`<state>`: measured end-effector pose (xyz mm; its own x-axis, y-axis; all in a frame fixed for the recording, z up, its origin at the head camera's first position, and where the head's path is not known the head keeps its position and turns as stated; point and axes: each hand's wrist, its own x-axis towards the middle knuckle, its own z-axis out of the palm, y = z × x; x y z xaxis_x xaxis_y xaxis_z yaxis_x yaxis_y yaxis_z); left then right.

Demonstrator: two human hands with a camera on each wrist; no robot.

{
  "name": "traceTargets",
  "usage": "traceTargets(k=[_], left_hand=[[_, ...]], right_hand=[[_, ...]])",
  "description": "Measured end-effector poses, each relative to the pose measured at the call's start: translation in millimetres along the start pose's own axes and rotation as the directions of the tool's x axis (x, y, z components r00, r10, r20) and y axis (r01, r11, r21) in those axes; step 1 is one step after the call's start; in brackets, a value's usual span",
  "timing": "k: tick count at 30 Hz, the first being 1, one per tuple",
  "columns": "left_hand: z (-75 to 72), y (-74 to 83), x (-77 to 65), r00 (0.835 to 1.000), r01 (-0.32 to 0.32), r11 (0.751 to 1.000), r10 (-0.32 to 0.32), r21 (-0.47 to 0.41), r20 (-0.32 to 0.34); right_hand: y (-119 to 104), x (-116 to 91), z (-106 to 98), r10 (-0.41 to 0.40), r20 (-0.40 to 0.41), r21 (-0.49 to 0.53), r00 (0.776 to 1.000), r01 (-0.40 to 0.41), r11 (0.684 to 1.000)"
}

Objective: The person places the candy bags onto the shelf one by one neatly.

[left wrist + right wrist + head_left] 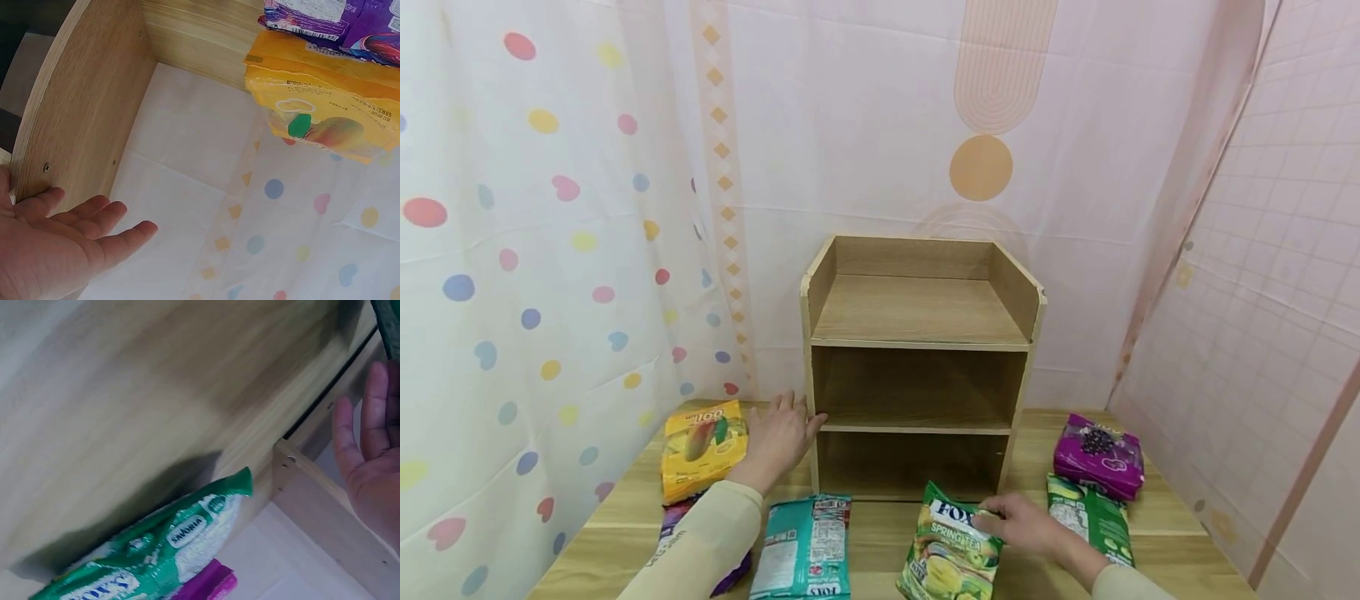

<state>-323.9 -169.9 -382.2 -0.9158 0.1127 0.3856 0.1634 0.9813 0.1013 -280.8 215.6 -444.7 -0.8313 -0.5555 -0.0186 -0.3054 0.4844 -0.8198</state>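
My right hand (1022, 525) pinches the upper right edge of a green and yellow Fox's Spring Tea candy bag (951, 554), in front of the small wooden shelf (921, 312). In the right wrist view just a dark green corner of that bag (389, 328) shows by the right hand (375, 456). My left hand (781, 437) touches the shelf's left side panel, thumb at its front edge. The left wrist view shows the left hand's (69, 244) fingers loosely extended by the panel (81, 94). Both lower compartments look bare in the head view.
Left on the table stand a yellow mango candy bag (703, 446) and a purple bag (733, 575), partly behind my sleeve. A teal Fox's bag (805, 546) lies front centre. At right, a purple bag (1099, 457) rests against a green one (1093, 517). Curtains (880, 125) surround the table.
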Motion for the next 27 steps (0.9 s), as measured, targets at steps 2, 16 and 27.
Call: traceTargets(k=[2, 16, 27], left_hand=[[0.4, 0.0, 0.1, 1.000, 0.001, 1.000, -0.001, 0.001, 0.000], [0.5, 0.4, 0.0, 1.000, 0.004, 1.000, -0.004, -0.009, -0.001], [0.2, 0.1, 0.1, 1.000, 0.011, 1.000, -0.011, -0.010, 0.016]], right_hand=[[3.6, -0.6, 0.9, -0.017, -0.002, -0.013, 1.000, 0.017, 1.000], [10.1, 4.6, 7.9, -0.034, -0.120, -0.098, 0.992, 0.022, 0.995], [8.0, 0.4, 6.4, 0.039, -0.229, -0.105, 0.973, -0.064, 0.992]])
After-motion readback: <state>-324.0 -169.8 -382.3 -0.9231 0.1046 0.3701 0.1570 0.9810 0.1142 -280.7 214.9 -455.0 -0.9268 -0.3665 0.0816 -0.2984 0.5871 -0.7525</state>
